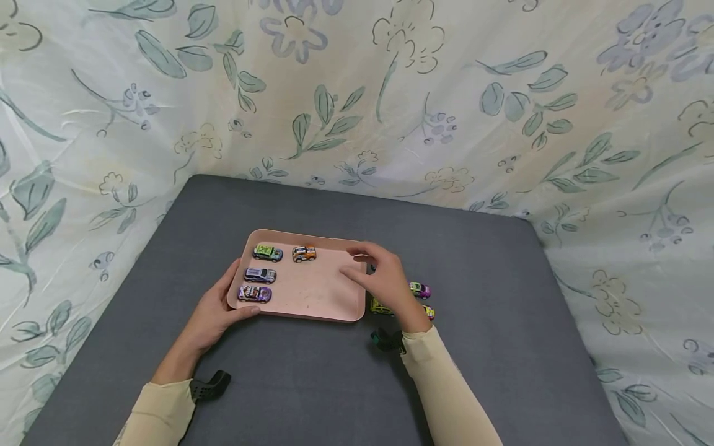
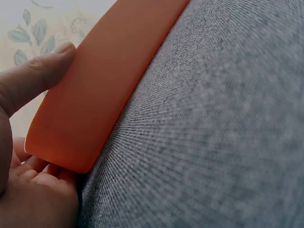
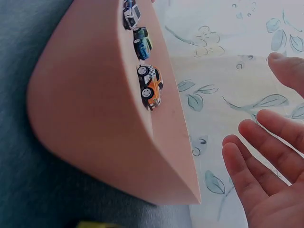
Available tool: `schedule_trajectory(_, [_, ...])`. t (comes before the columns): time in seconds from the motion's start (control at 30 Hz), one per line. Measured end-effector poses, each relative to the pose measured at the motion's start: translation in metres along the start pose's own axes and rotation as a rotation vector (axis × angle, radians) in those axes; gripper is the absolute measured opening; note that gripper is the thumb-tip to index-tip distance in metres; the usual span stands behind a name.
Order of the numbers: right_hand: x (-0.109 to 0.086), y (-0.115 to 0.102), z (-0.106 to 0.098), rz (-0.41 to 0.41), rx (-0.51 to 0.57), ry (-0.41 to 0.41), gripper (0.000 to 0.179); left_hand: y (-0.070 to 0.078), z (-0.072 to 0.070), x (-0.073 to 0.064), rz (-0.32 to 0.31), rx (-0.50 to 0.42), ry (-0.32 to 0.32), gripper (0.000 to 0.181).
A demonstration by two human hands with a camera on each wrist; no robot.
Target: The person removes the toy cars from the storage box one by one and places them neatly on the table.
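Observation:
A pink tray [image 1: 312,303] lies on the grey cloth, with toy cars in its left half. They are a green car [image 1: 268,253], an orange car [image 1: 304,254], a silver-grey car [image 1: 260,275] and a purple car [image 1: 255,294]. My left hand [image 1: 214,313] holds the tray's left end, thumb along the front wall and fingers around the corner. Above the tray's right end hovers my right hand [image 1: 382,275], its fingers loosely bent and apart. Nothing shows between those fingers in the right wrist view, where the orange car [image 3: 150,88] stands inside the wall.
Right of the tray, partly behind the right hand and wrist, are a yellow-green car [image 1: 380,307], a purple-and-green car [image 1: 420,290] and a yellow car [image 1: 429,312]. The grey tabletop [image 1: 312,384] extends around them. A flowered curtain [image 1: 346,80] hangs along the back and sides.

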State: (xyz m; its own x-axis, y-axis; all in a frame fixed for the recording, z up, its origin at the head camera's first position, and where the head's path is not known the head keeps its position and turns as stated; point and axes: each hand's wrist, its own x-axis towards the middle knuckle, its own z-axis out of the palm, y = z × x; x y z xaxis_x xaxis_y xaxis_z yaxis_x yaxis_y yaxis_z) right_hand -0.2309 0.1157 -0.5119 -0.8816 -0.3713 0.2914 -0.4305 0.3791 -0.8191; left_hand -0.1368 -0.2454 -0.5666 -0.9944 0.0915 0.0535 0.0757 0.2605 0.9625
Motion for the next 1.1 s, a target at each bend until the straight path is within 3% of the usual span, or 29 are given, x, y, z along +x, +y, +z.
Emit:
schedule_trajectory(0.4, [0.018,0.004,0.020,-0.005,0.014,-0.028,0.048,-0.002,0.000,-0.001,0.009,-0.006,0.002,0.114])
schedule_trajectory(0.67, [0.029,-0.007,0.024,-0.011,0.026,-0.046,0.045,-0.003,0.002,-0.001,-0.006,0.024,0.010,0.115])
schedule_trajectory(1.1, [0.057,-0.008,0.036,0.026,0.027,-0.124,0.043,-0.004,0.000,-0.001,0.006,0.019,0.008,0.115])
